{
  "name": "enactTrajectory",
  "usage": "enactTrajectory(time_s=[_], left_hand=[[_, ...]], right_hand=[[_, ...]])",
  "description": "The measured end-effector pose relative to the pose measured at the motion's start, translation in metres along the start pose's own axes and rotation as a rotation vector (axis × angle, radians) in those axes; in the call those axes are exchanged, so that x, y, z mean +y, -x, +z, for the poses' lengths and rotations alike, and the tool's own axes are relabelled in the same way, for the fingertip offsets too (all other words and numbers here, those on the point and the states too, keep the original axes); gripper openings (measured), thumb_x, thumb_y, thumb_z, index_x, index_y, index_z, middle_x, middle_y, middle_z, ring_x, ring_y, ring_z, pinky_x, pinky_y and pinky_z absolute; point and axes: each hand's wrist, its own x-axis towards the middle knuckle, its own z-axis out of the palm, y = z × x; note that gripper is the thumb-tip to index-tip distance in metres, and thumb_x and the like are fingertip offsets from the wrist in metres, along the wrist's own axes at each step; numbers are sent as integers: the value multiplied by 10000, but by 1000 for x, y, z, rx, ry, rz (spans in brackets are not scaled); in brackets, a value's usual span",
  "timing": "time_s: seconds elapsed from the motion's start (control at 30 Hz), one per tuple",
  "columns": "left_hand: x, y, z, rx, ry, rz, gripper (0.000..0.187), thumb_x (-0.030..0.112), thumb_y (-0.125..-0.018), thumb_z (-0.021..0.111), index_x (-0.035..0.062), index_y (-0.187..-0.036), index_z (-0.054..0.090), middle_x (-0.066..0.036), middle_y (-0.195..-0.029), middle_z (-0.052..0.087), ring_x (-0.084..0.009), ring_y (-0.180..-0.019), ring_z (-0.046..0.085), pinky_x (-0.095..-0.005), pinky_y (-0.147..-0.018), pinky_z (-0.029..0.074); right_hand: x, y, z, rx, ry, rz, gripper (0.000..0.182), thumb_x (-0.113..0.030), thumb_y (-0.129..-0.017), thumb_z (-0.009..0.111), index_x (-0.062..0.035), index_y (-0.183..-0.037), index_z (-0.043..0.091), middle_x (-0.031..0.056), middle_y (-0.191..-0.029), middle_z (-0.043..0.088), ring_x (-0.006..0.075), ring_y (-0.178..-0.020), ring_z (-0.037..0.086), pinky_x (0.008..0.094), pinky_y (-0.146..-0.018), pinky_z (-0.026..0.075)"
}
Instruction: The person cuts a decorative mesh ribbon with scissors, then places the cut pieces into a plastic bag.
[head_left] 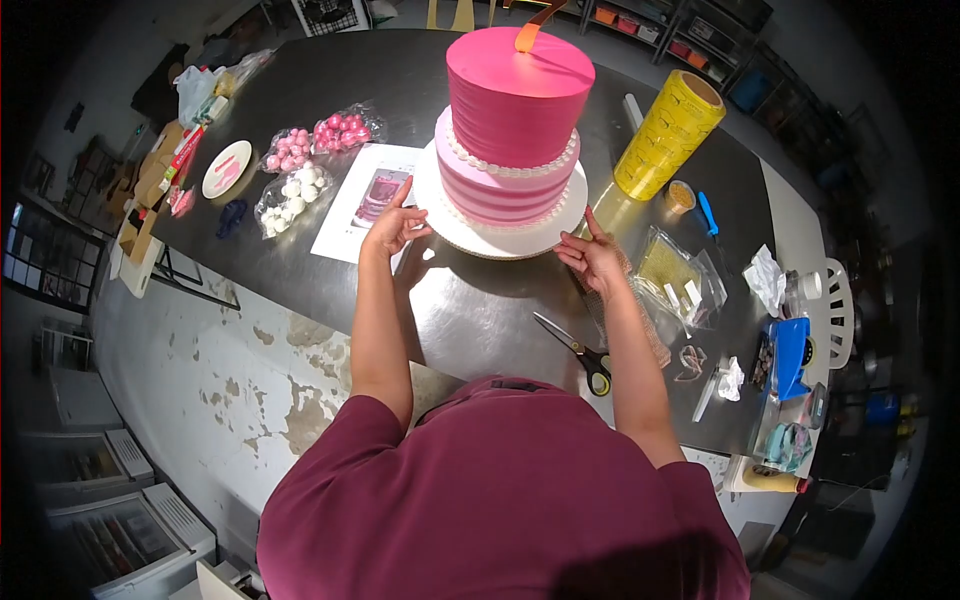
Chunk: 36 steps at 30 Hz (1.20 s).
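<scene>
A two-tier pink cake, with white piped borders and a gold topper, stands upright on a round white cake board. My left hand grips the board's left edge, fingers at the rim. On the opposite edge my right hand has hold of it too, thumb and fingers at the rim. Partly beneath the board and my left hand lies a printed sheet with a cake picture. Scissors rest on the dark table nearer to me, left of my right forearm.
Right of the cake stands a yellow film roll, with a small tub, a blue-handled tool and a plastic packet nearby. Bags of pink balls and white balls lie left, beside a white plate.
</scene>
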Motion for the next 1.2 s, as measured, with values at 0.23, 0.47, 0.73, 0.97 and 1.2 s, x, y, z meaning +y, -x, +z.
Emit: enactTrajectory(time_s=[0.23, 0.47, 0.73, 0.97, 1.2], left_hand=[[-2, 1, -1, -4, 25, 17, 783, -85, -738, 521, 228, -1374, 187, -40, -835, 545, -106, -692, 581, -314, -635, 566], [-13, 8, 4, 40, 55, 55, 766, -45, -746, 562, 253, -1365, 222, -29, -872, 485, -99, -735, 554, -289, -649, 558], [-42, 11, 10, 20, 209, 232, 746, 2, -763, 585, 260, -1366, 229, -12, -854, 496, -103, -761, 538, -294, -668, 521], [-44, 14, 13, 23, 243, 245, 742, -1, -767, 572, 249, -1371, 220, -64, -992, 550, -180, -895, 557, -369, -728, 495], [-43, 4, 3, -7, 218, 268, 693, -46, -774, 526, 193, -1362, 246, -28, -877, 538, -100, -716, 535, -256, -602, 529]], right_hand=[[1, -1, 0, 13, -8, -1, 842, -5, -763, 615, -231, -1390, 100, 84, -900, 592, 208, -758, 618, 294, -665, 522], [-3, -1, 3, 50, 59, 26, 790, -18, -790, 586, -241, -1387, 120, 71, -898, 585, 187, -744, 615, 280, -656, 521], [-3, -5, -1, 52, 37, 27, 761, -23, -800, 577, -231, -1384, 137, 73, -878, 595, 180, -716, 617, 272, -622, 530], [-3, -7, -2, 74, 29, 26, 780, -28, -782, 605, -230, -1383, 151, 75, -895, 586, 187, -726, 611, 277, -639, 530], [4, -1, 3, 87, -23, -1, 788, -31, -773, 620, -197, -1384, 151, 83, -895, 586, 189, -732, 613, 280, -640, 525]])
